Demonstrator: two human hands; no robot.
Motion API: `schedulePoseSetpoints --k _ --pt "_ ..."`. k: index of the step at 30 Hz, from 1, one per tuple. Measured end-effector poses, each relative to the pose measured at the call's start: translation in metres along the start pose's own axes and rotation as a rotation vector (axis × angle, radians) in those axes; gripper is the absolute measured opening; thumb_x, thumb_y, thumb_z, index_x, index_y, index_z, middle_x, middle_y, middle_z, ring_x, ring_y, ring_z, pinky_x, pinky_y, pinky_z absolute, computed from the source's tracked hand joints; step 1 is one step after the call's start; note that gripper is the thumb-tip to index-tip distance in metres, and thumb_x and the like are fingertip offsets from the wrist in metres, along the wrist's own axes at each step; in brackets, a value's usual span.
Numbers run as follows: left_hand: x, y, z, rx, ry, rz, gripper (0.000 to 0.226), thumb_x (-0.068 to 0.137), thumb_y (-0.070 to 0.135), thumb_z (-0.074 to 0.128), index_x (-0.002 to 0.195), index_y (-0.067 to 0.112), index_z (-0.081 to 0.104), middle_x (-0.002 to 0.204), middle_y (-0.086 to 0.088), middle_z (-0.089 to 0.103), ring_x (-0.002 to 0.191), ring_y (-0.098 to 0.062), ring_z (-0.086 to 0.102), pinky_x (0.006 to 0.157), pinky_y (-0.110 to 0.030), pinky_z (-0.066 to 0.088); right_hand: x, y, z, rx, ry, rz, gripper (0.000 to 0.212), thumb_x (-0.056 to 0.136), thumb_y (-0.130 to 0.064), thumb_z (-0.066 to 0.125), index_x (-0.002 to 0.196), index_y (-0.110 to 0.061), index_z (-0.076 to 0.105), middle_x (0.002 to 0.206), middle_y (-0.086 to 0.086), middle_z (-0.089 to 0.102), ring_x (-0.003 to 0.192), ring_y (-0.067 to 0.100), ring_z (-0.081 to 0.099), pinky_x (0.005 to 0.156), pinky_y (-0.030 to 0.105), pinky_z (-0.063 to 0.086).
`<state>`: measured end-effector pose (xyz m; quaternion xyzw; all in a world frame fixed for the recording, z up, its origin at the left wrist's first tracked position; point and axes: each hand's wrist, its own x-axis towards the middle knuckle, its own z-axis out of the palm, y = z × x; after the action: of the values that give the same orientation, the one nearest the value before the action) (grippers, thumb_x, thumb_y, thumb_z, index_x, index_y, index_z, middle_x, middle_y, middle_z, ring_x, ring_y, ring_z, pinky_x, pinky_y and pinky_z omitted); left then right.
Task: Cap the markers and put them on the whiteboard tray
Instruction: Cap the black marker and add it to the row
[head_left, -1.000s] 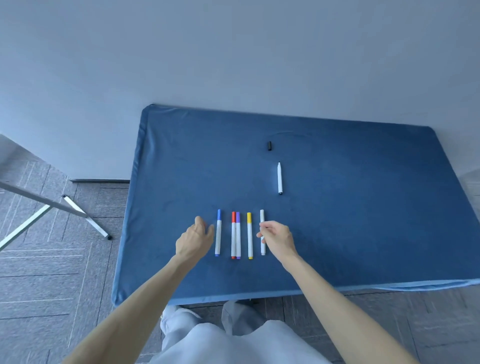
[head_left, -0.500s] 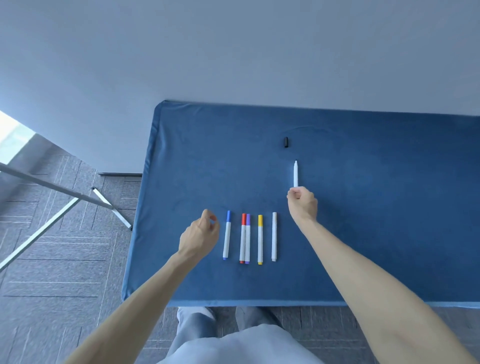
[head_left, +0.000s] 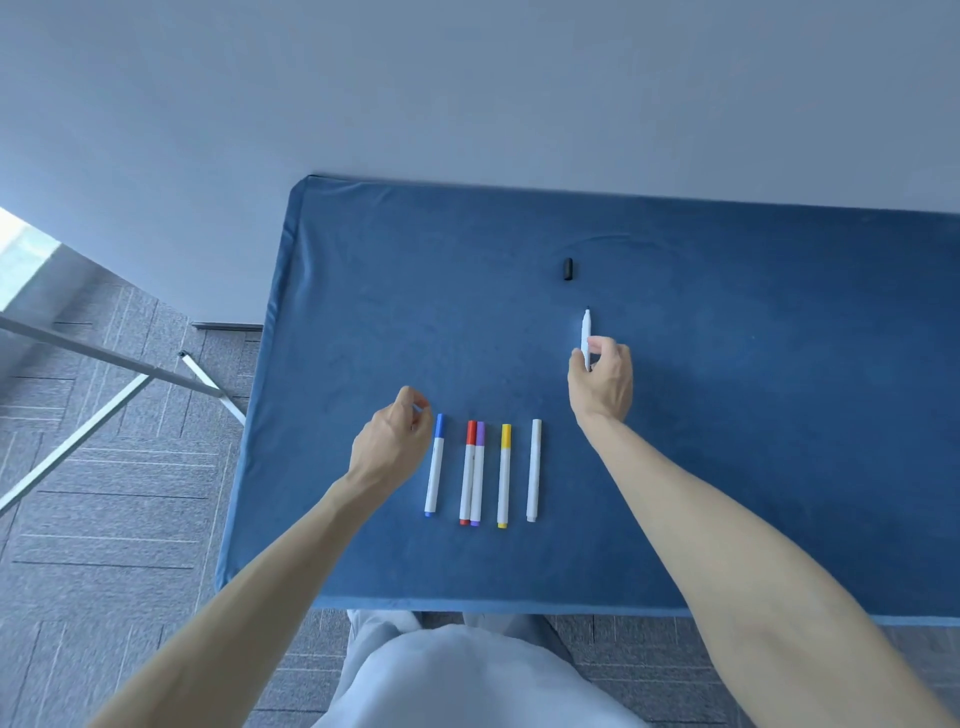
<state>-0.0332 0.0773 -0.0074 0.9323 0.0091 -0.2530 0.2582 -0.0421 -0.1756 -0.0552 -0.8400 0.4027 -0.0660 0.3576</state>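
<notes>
Marker (head_left: 586, 332), uncapped, pinched by right hand (head_left: 602, 384); black cap (head_left: 568, 269) apart beyond.

Five markers (head_left: 478, 470) lie side by side near the counter's (head_left: 753, 467) front edge. Left hand (head_left: 392, 441) just left of the row. Right hand (head_left: 602, 384) behind-right of it, holding sixth marker (head_left: 586, 332). Loose cap (head_left: 568, 269) lies farther back.

The right hand (head_left: 602, 382) pinches the uncapped marker (head_left: 586, 332) by its near end; its tip points toward the black cap (head_left: 568, 269), lying apart on the blue tablecloth (head_left: 779, 415); the left hand (head_left: 392, 441) hovers loosely curled just beside the blue marker (head_left: 434, 467) — then the red marker (head_left: 467, 470) touching the purple marker (head_left: 477, 470), the yellow marker (head_left: 504, 475), the white marker (head_left: 534, 470).
</notes>
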Motion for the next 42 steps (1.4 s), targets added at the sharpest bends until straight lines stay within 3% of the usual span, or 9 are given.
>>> schedulePoseSetpoints --k 7,11,16,23,27,30,35,39,42 --pt "0.012 0.012 0.005 -0.080 0.012 0.044 0.017 0.098 0.030 0.038 0.098 0.019 0.051 0.076 0.006 0.061 0.063 -0.023 0.051 0.059 -0.033 0.043 0.013 0.004 -0.001 -0.056 0.004 0.049 0.034 0.091 -0.034 0.060 0.120 -0.017 0.056 0.119 -0.001 0.055 0.104 0.021 0.057 0.068 0.032 0.042" --pt "0.016 0.020 0.002 -0.159 0.022 0.100 0.017 0.099 0.028 0.039 0.099 0.018 0.053 0.075 0.000 0.063 0.062 -0.023 0.051 0.057 -0.033 0.041 0.026 0.001 0.003 -0.104 -0.037 0.102 0.040 0.089 -0.041 0.063 0.119 -0.016 0.056 0.120 0.001 0.055 0.105 0.023 0.057 0.071 0.035 0.048" --pt "0.022 0.027 -0.001 -0.190 0.012 0.117 0.016 0.097 0.026 0.039 0.099 0.020 0.054 0.077 -0.001 0.065 0.068 -0.027 0.059 0.060 -0.035 0.046 0.039 -0.002 0.012 -0.177 -0.044 0.096 0.022 0.090 -0.034 0.058 0.093 -0.012 0.060 0.104 0.004 0.059 0.092 0.028 0.060 0.061 0.032 0.040" --pt "0.029 0.033 -0.001 -0.191 -0.026 0.122 0.018 0.097 0.023 0.038 0.102 0.020 0.055 0.078 0.003 0.064 0.073 -0.026 0.060 0.064 -0.037 0.049 0.042 -0.017 0.020 -0.049 0.005 0.007 0.018 0.093 -0.030 0.052 0.094 -0.013 0.057 0.089 -0.006 0.059 0.088 0.023 0.058 0.066 0.034 0.043" --pt "0.036 0.037 -0.004 -0.194 -0.035 0.130 0.018 0.096 0.024 0.038 0.102 0.022 0.055 0.081 0.001 0.066 0.067 -0.025 0.057 0.060 -0.036 0.048 0.064 -0.039 0.027 0.059 0.075 -0.081 0.018 0.099 -0.021 0.048 0.104 -0.007 0.059 0.100 0.004 0.060 0.093 0.027 0.056 0.074 0.034 0.042" --pt "0.040 0.038 -0.007 -0.207 -0.038 0.130 0.018 0.095 0.026 0.037 0.099 0.025 0.054 0.079 -0.001 0.067 0.064 -0.028 0.057 0.058 -0.038 0.049 0.093 -0.058 0.031 0.036 0.061 -0.076 0.024 0.103 -0.015 0.039 0.115 0.000 0.054 0.116 0.017 0.051 0.084 0.031 0.053 0.071 0.032 0.037" --pt "0.046 0.030 -0.007 -0.225 -0.018 0.116 0.014 0.095 0.026 0.040 0.097 0.028 0.054 0.078 -0.001 0.066 0.055 -0.020 0.048 0.056 -0.035 0.045 0.120 -0.067 0.040 -0.109 -0.076 -0.002 0.030 0.100 -0.028 0.052 0.113 -0.001 0.052 0.121 0.016 0.046 0.076 0.028 0.049 0.065 0.034 0.041" --pt "0.047 0.028 -0.007 -0.233 -0.013 0.097 0.014 0.096 0.025 0.041 0.096 0.029 0.055 0.077 0.005 0.066 0.053 -0.014 0.049 0.055 -0.030 0.043 0.123 -0.065 0.044 -0.145 -0.123 -0.024 0.030 0.097 -0.030 0.057 0.106 -0.002 0.057 0.114 0.013 0.054 0.085 0.033 0.058 0.064 0.039 0.045" --pt "0.046 0.029 -0.004 -0.246 -0.024 0.090 0.014 0.096 0.026 0.041 0.096 0.028 0.055 0.078 0.002 0.067 0.053 -0.017 0.048 0.054 -0.031 0.042 0.113 -0.064 0.042 -0.036 -0.173 -0.020 0.029 0.095 -0.034 0.055 0.088 -0.005 0.053 0.086 0.007 0.056 0.070 0.026 0.054 0.059 0.035 0.041"
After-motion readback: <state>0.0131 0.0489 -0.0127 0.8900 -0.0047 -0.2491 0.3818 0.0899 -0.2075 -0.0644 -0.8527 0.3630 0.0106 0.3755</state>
